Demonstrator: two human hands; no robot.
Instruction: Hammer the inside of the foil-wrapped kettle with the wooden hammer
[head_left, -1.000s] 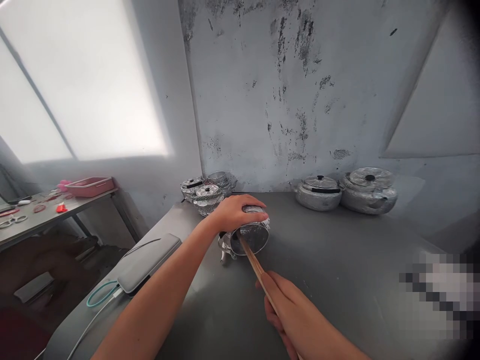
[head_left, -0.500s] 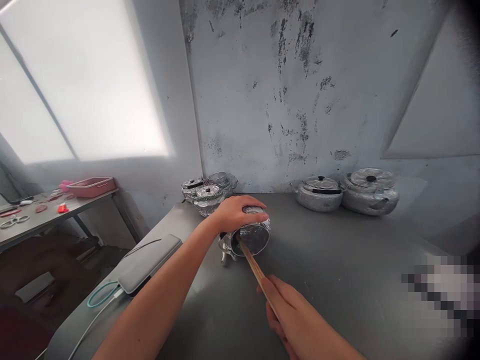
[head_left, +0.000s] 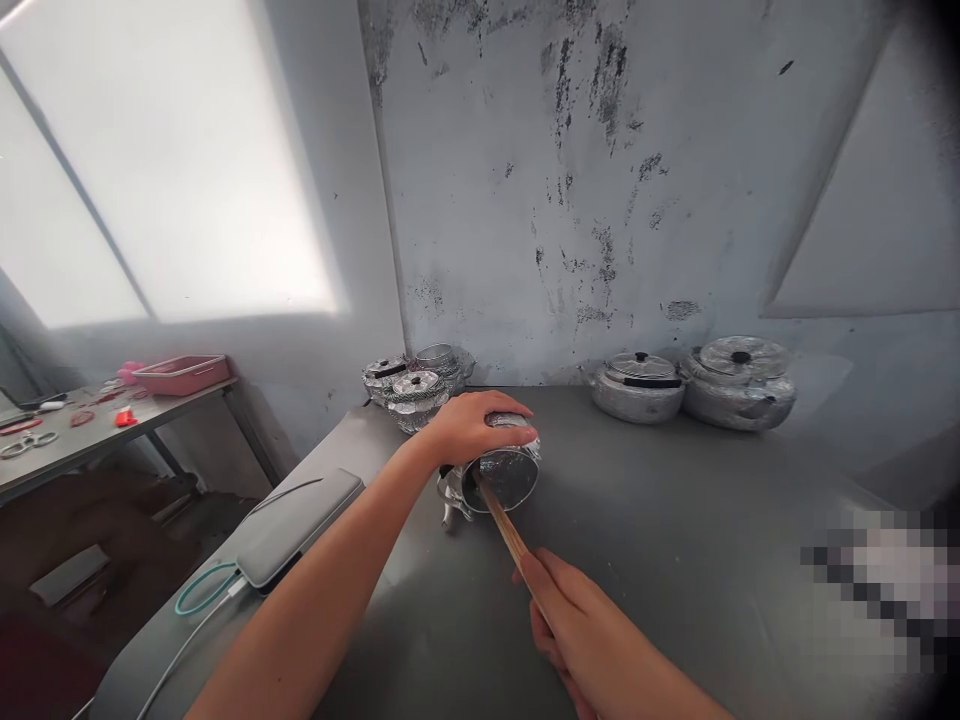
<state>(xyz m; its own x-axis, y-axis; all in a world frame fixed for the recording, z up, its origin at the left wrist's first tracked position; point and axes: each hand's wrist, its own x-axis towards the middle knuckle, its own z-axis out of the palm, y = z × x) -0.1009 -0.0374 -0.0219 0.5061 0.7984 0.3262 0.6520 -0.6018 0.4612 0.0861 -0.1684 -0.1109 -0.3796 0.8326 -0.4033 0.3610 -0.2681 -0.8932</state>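
Observation:
A small silver metal pot (head_left: 517,480) lies tipped on its side on the grey table, its round mouth facing me. My left hand (head_left: 480,425) is closed over its upper side, thumb along the rim. At the pot's lower left a metal fitting sticks out; whether it is a spout or a handle I cannot tell. Wrapped in the fingers of my right hand (head_left: 559,620) is a slim wooden stick (head_left: 504,522). It slants up and forward, and its far end is inside the pot, near the left wall.
Several silver lidded pots (head_left: 416,390) stand together at the back left. Two larger kettles (head_left: 641,390) sit at the back right. A grey power bank (head_left: 304,530) with cables lies left of my forearm. A side table bears a pink basket (head_left: 184,375) and scissors (head_left: 28,445).

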